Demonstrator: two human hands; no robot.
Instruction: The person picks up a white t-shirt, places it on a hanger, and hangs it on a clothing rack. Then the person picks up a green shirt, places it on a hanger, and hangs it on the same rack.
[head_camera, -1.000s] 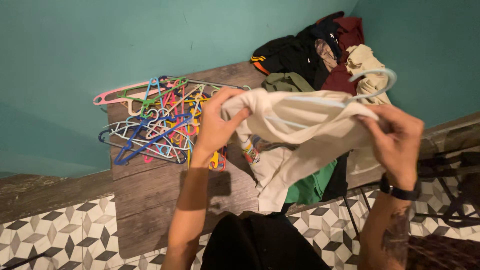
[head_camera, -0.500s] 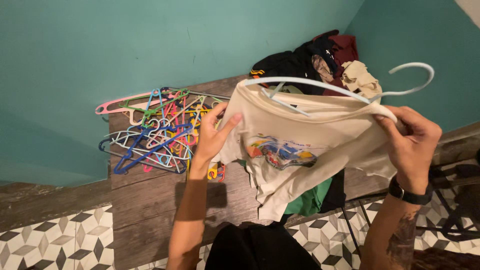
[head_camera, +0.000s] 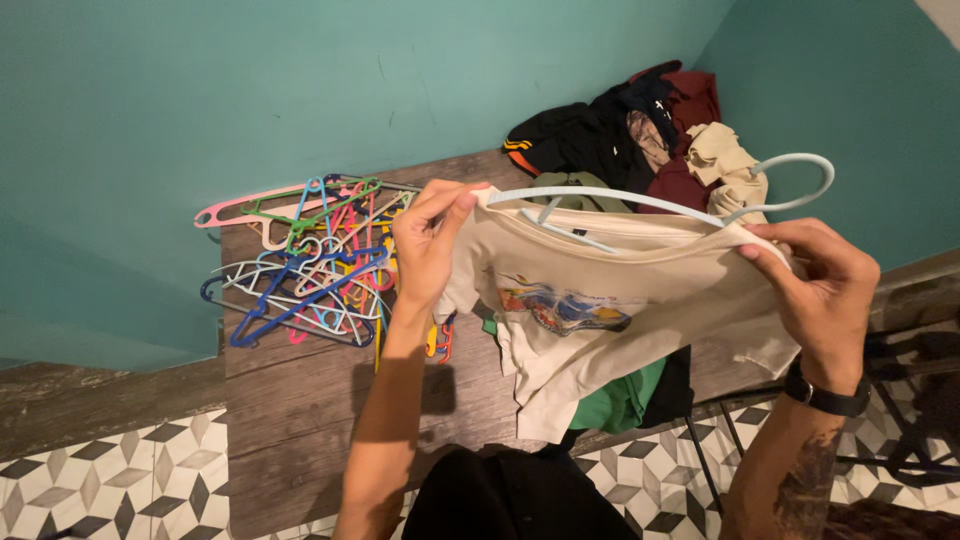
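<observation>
Grey wooden bench (head_camera: 300, 400), tangled coloured hangers (head_camera: 310, 265), heap of dark clothes (head_camera: 620, 125) at the corner

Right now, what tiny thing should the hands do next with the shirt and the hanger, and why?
Probably tug the cream shirt at its right shoulder so it sits evenly on the pale blue hanger. The left hand and right hand each pinch a shoulder, the hanger is already inside the neck, yet the cloth still bunches.

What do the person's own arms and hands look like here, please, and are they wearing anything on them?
Both forearms are bare, with no sleeves or gloves in view. The right hand has a black band around its wrist, like a watch or tracker, and below it the right forearm carries a dark tattoo. The left hand and its forearm show no band, ring or marking.
</observation>
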